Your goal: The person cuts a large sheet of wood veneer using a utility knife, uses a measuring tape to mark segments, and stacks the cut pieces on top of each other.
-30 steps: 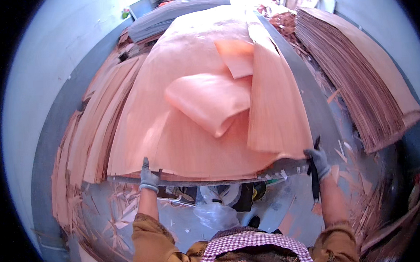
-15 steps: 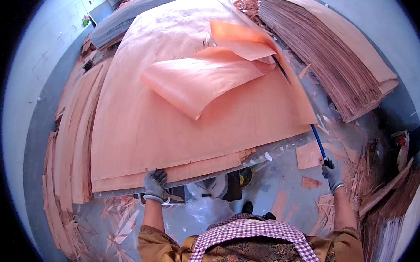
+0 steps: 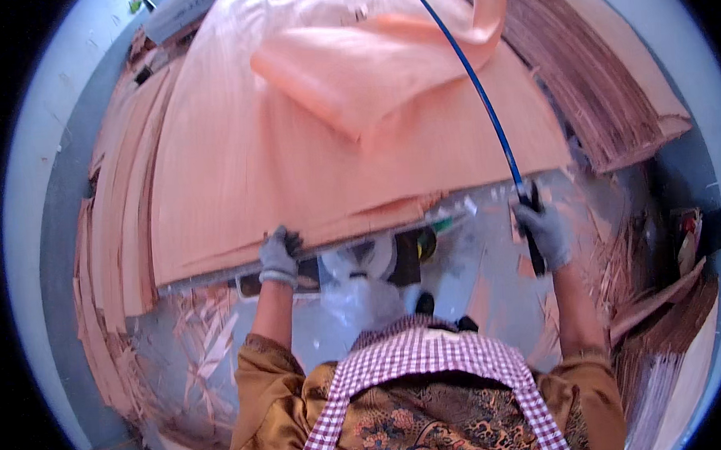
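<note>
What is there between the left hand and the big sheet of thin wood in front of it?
Nothing visible. The gloved left hand already grips the near edge of the top veneer sheet. The right hand holds a blue rod lying across the sheet.

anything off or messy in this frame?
Yes. A loose veneer sheet lies curled and folded over on the flat veneer stack rather than lying flat. Splintered veneer scraps litter the floor by the left hand. The right hand holds a blue rod.
</note>
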A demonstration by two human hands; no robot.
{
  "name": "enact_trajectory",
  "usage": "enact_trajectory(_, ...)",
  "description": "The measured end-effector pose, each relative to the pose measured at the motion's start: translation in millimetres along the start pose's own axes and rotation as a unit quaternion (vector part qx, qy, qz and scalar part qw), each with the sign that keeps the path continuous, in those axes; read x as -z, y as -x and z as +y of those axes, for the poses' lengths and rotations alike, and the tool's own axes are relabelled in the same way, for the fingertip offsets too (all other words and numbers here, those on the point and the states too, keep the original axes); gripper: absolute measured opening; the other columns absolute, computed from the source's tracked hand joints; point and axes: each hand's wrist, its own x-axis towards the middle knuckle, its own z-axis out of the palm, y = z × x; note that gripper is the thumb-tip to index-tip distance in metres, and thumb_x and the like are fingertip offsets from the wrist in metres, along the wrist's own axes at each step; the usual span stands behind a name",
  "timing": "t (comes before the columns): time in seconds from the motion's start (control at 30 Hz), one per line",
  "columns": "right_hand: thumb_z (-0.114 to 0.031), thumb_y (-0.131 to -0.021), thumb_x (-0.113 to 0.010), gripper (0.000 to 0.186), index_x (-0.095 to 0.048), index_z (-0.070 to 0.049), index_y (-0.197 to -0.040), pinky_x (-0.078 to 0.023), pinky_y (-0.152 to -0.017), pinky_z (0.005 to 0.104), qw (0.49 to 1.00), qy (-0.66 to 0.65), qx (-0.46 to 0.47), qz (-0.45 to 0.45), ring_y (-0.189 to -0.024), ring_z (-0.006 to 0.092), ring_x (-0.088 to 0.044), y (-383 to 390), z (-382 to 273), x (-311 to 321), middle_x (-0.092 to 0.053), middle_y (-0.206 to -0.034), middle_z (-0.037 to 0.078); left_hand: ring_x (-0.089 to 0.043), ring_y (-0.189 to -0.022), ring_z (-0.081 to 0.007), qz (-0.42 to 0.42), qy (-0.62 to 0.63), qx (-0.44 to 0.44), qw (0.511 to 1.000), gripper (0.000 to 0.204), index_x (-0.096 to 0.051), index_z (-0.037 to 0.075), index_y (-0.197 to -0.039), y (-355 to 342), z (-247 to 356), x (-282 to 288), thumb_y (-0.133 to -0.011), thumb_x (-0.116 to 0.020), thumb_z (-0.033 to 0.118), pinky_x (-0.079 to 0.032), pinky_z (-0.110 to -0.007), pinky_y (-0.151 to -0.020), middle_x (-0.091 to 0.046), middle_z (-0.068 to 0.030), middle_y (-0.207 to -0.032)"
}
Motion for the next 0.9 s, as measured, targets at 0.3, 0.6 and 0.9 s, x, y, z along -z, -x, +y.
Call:
enact_trajectory(0.3, -0.026, -0.087, -0.064, 0.03, -0.062, -0.002, -0.105, -0.045, -0.066, 0.0243, 0.937, -0.003, 0.062, -0.344, -0.075, 0.0086, -0.054, -31, -6, -153, -0.059, -0.086, -0.003, -0.062, -0.086, -0.0229, -0.259, -0.057, 0.101, 0.959, 0.029, -0.058, 0.005, -0.102, 68, -29, 35, -0.095, -0.047, 0.03, -0.051, -0.036, -0.075, -0.064, -0.0112, -0.091)
enact_trajectory(0.6, -0.03, -0.088, -0.058, 0.03, -0.064, -0.005, -0.104, -0.044, -0.052, 0.0264, 0.994, 0.096, 0.051, -0.009, -0.062, 0.0151, -0.055, -81, 174, 0, -0.061, -0.082, 0.003, -0.065, -0.067, -0.022, -0.126, -0.226, 0.101, 0.961, 0.026, -0.058, 0.004, -0.096, 126, -88, 108, -0.091, -0.05, 0.028, -0.052, -0.033, -0.058, -0.065, -0.0108, -0.081)
enact_trajectory(0.9, -0.01, -0.081, -0.062, 0.038, -0.056, -0.002, -0.118, -0.047, -0.078, 0.0281, 0.94, -0.205, -0.016, -0.273, -0.089, 0.0126, -0.054, -98, 160, -7, -0.061, -0.1, 0.002, -0.061, -0.075, -0.0114, -0.315, -0.384, 0.008, 0.868, 0.026, -0.06, 0.003, -0.106, 187, -150, -116, -0.093, -0.053, 0.024, -0.046, -0.024, -0.062, -0.065, -0.0044, -0.086)
